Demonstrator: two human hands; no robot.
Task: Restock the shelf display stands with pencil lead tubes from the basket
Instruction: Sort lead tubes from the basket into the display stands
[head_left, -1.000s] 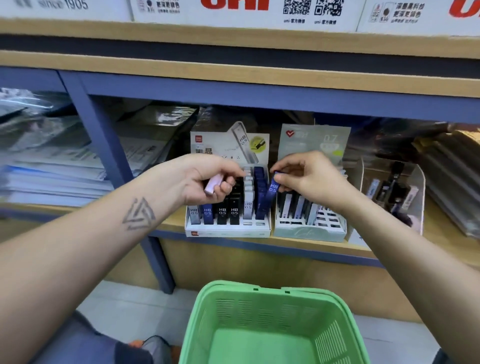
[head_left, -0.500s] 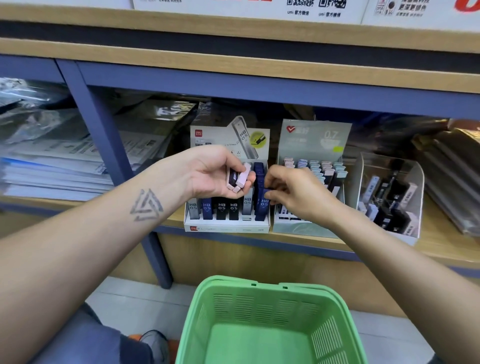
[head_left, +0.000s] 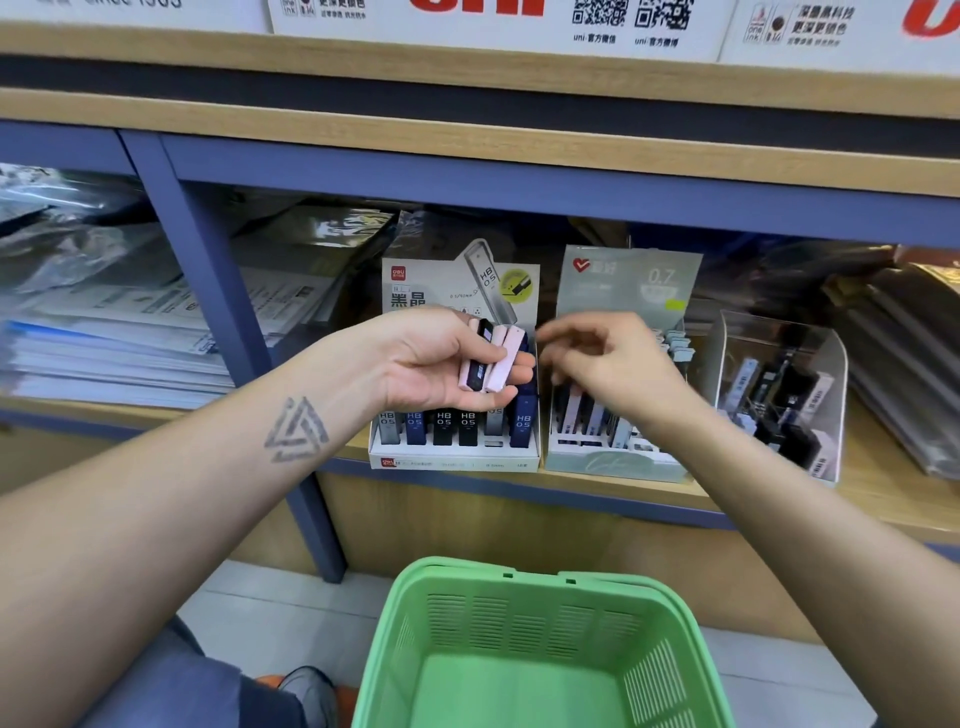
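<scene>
- Pencil lead tubes (head_left: 491, 364): a small bunch, three or so, lies across the palm and fingers of the left hand (head_left: 441, 364). Slim, flat, rectangular cases; two pale pink, one with a dark window or label panel. They lie side by side, pointing up and away, thumb pinning them down.
- Left hand: curled round the bunch, held in front of the white HB 0.5 stand (head_left: 454, 441), just above its front row.
- Right hand (head_left: 602, 358): fingers loosely bent, tips pointing toward the tubes in the left hand, close but apart. No tube visible in it. Judged: reaching to take the next tube from the bunch.
- White HB 0.5 stand: front row shows grey, blue and black tubes upright in their slots; one slot near the right looks short or partly filled. Rear rows hidden behind the left hand.
- Pale green 0.7 stand (head_left: 618, 457), just beside it on the right: several tubes upright, some front slots visibly bare.
- Clear bin (head_left: 826, 364), further right: loose tubes, unsorted.
- Green basket (head_left: 540, 649) below the shelf: the visible floor shows no tubes; its near part is out of frame.
- Progress, judged: late stage. Remaining stock appears to be the handful in the left hand; what is left is to slot these by type.
</scene>
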